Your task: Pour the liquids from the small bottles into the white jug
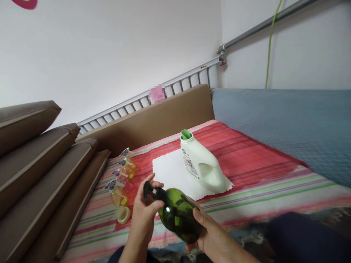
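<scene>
My right hand [201, 228] cradles a dark green pump bottle [178, 213] from below, fingers wrapped round its body. My left hand [144, 212] grips the bottle's black pump head [150, 190] at the neck, fingers closed on it. Beyond them a white jug [201, 166] with an open green spout stands on a white cloth [175, 175]. To the left, three small clear spray bottles [122, 177] with yellowish liquid stand in a row, and a loose pale yellow cap [123, 214] lies beside the nearest one.
All of this rests on a red striped cover [246, 164]. Brown cushions [41, 164] stack along the left, a brown panel [164, 117] and metal rail stand behind, and a blue mattress [287, 124] lies to the right.
</scene>
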`<state>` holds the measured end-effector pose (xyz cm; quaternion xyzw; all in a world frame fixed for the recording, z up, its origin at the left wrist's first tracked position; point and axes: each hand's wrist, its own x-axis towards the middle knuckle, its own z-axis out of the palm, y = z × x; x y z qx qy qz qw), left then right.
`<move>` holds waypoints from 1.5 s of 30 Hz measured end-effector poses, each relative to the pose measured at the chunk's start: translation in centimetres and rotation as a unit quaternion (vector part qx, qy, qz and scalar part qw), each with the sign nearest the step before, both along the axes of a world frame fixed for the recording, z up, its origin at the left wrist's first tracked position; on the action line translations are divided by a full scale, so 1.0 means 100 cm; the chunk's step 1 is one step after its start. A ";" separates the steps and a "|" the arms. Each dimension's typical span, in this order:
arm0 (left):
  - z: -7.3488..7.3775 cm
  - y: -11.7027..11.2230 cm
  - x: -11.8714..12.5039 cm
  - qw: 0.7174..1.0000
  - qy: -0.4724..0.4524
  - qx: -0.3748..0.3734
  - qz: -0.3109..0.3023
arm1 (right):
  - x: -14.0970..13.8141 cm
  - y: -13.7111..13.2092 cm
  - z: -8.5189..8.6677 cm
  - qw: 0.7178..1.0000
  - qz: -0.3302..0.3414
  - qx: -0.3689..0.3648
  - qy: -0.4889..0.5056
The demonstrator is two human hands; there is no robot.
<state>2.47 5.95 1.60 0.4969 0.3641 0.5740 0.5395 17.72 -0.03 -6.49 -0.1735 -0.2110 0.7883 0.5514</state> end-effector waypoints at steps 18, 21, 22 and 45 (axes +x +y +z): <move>-0.004 0.003 -0.001 0.999 -0.020 -0.014 -0.040 | -0.003 0.002 -0.009 0.999 0.023 -0.027 0.014; 0.001 0.000 -0.002 0.994 -0.012 -0.028 -0.105 | -0.004 0.001 -0.008 0.999 0.033 -0.039 0.012; 0.001 0.000 -0.002 0.994 -0.013 -0.025 -0.107 | -0.004 0.000 -0.008 0.999 0.025 -0.039 0.009; -0.002 -0.007 0.002 0.998 -0.021 -0.030 -0.046 | -0.008 -0.001 -0.003 0.998 0.046 -0.036 0.004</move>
